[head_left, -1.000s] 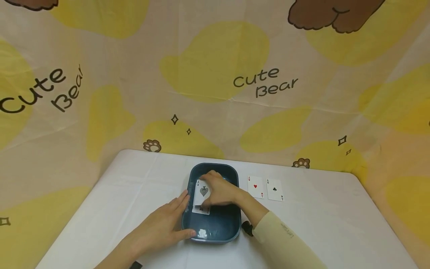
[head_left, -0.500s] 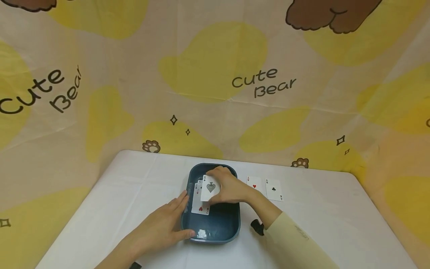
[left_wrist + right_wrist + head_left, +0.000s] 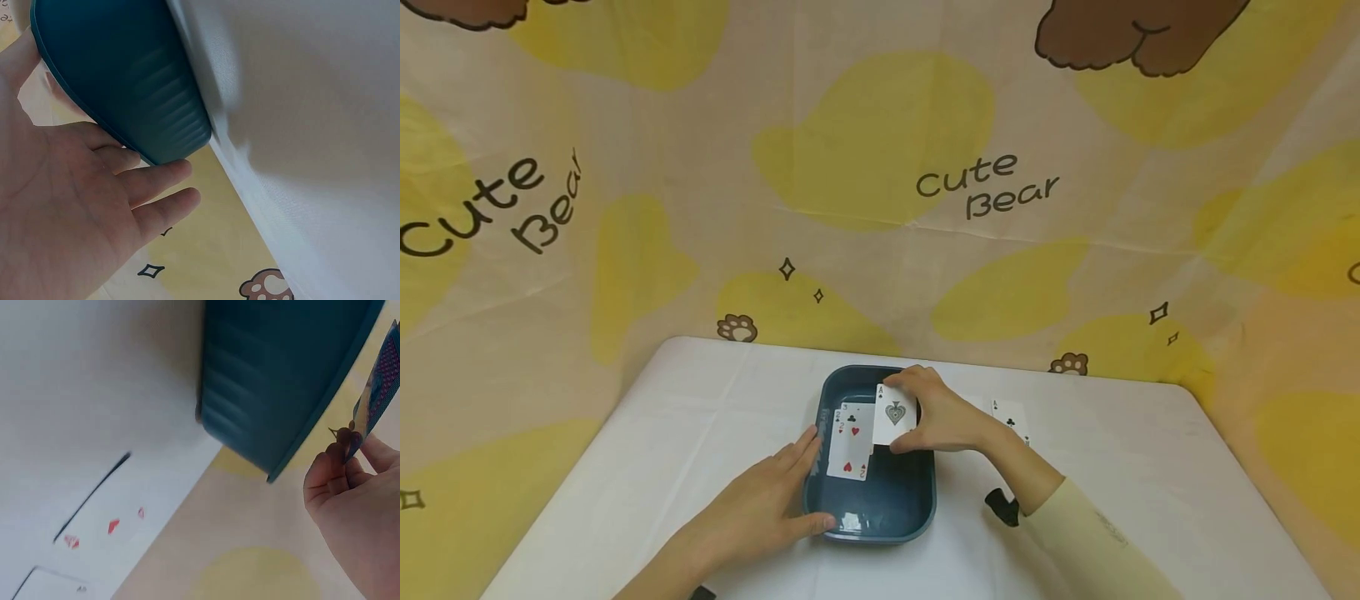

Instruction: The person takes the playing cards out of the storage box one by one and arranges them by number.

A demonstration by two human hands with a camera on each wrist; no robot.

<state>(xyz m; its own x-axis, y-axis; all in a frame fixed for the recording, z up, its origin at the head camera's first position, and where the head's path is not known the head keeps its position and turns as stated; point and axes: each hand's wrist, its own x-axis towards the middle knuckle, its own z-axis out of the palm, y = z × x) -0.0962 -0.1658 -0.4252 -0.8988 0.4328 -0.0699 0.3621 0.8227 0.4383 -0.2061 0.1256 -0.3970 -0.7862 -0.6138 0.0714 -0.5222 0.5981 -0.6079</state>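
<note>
A dark blue tray (image 3: 898,500) stands on the white table, long side toward me. My left hand (image 3: 760,500) steadies its left side, thumb at the near left corner and extended fingertips along the rim. In the left wrist view the fingers (image 3: 165,209) lie against the tray's outer wall. My right hand (image 3: 951,417) pinches an ace of spades (image 3: 895,414) by its short edges, raised over the tray's right half; its patterned back shows in the right wrist view. Left in the tray lie a two of hearts (image 3: 847,458) and a three of clubs (image 3: 862,412), overlapping.
Right of the tray an ace of clubs (image 3: 1011,417) lies on the table (image 3: 1112,467), partly covered by my right forearm. The ace of hearts (image 3: 112,526) beside it is hidden in the head view. A printed cloth backdrop (image 3: 850,142) hangs behind the table.
My right hand has lifted the ace of spades off the cards in the tray and carried it to the right, uncovering the two and three. My left hand has stayed put.
</note>
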